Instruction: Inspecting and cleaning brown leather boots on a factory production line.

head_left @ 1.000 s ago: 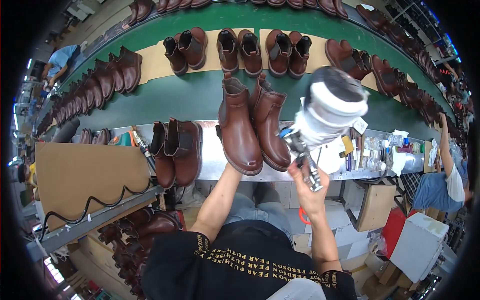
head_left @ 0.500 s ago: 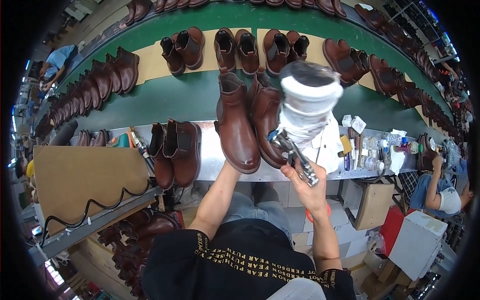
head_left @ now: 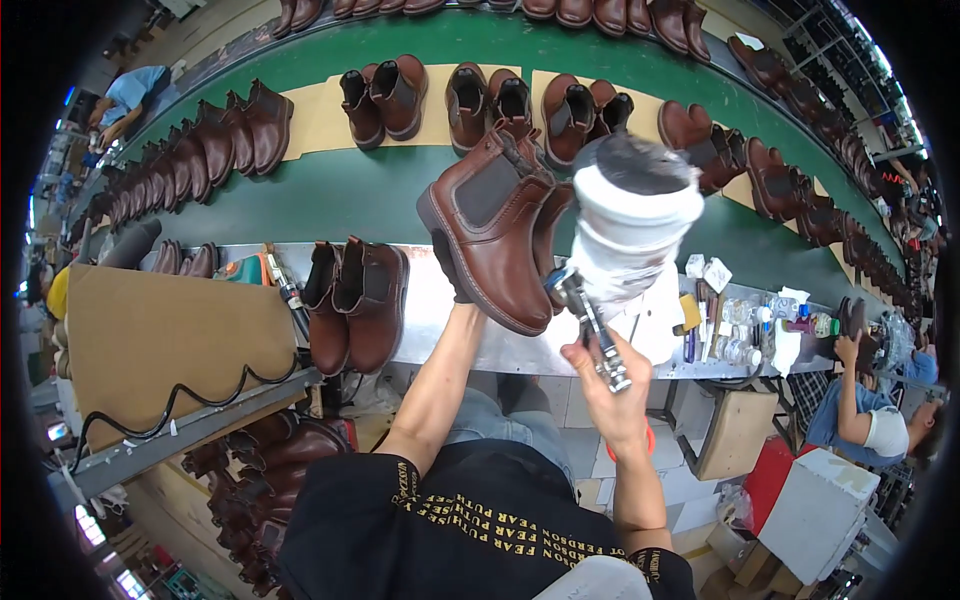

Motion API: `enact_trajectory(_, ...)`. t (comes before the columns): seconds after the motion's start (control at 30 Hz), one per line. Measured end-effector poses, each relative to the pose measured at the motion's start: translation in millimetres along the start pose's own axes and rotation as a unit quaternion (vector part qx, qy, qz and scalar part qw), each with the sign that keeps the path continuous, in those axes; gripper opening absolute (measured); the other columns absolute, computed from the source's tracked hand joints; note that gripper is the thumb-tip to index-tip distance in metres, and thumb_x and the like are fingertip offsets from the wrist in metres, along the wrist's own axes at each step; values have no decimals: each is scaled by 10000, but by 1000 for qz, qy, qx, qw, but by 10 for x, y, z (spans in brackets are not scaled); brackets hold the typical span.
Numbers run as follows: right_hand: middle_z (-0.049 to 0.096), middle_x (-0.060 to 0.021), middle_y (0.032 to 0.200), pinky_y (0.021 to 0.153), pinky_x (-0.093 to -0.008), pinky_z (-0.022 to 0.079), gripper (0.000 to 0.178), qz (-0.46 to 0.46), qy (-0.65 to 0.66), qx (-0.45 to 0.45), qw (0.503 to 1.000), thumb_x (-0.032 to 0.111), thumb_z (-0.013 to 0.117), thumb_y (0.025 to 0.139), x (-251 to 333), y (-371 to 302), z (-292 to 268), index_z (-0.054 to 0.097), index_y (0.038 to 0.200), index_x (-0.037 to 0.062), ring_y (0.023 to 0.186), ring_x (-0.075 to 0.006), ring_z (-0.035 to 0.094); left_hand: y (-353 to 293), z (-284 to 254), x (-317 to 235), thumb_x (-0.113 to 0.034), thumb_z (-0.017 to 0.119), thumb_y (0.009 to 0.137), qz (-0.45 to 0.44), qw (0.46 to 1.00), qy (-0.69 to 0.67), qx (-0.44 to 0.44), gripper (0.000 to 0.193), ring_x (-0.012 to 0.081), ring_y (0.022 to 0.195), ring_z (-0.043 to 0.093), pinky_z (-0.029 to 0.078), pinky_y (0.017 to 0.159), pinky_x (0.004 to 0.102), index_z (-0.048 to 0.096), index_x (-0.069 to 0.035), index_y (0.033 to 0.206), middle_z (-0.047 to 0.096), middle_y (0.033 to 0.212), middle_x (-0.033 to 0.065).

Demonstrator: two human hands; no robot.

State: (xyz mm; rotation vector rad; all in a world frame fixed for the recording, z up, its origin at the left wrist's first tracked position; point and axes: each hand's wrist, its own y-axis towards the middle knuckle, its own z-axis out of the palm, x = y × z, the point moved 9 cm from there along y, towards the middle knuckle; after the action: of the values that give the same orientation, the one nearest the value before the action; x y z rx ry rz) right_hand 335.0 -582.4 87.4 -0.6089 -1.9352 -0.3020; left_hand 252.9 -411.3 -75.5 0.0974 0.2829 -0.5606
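Note:
A brown leather ankle boot [head_left: 495,260] with dark elastic side panels is tilted above the bench edge, its side turned up. Partly hidden behind it, a second brown boot [head_left: 550,225] shows along its right. My left hand [head_left: 465,312] reaches up beneath the boots and supports them; its fingers are hidden by them. In my right hand [head_left: 615,395] is a metal spray gun [head_left: 592,325], gripped by its handle with the nozzle close to the boot toe. A large white-wrapped cup [head_left: 637,225] sits on top of the gun.
Several pairs of brown boots [head_left: 385,97] stand on cardboard across the green table [head_left: 350,195]. One pair [head_left: 360,305] is left of my forearm. Bottles and brushes [head_left: 735,320] lie at right. A cardboard panel [head_left: 180,345] stands at left. Another person [head_left: 870,400] is far right.
The held boots have turned from toes-down and facing me to a sideways tilt, showing a side panel and sole edge. The spray gun stays close to the toe, shifted slightly right and down.

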Motion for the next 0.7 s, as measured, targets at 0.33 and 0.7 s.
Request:
enact_trajectory(0.33, 652, -157, 805, 694, -272, 484, 396, -3, 13, 82, 997, 17, 673, 786, 252, 106, 270, 548, 1148, -82, 743, -148, 633, 320, -129, -236, -577, 441, 859, 41, 998, -34, -26, 718, 305, 1200, 440, 353, 1028, 430, 347, -67, 1355, 436, 1341, 138)
enact_trajectory(0.7, 618, -78, 1014, 798, -258, 450, 223, 66, 163, -233, 956, 17, 609, 846, -498, 611, -155, 555, 1056, -38, 903, -122, 566, 801, -10, -2054, -498, 432, 885, 128, 964, 218, -82, 570, 354, 1070, 526, 413, 930, 449, 498, -8, 1169, 533, 1163, 211)
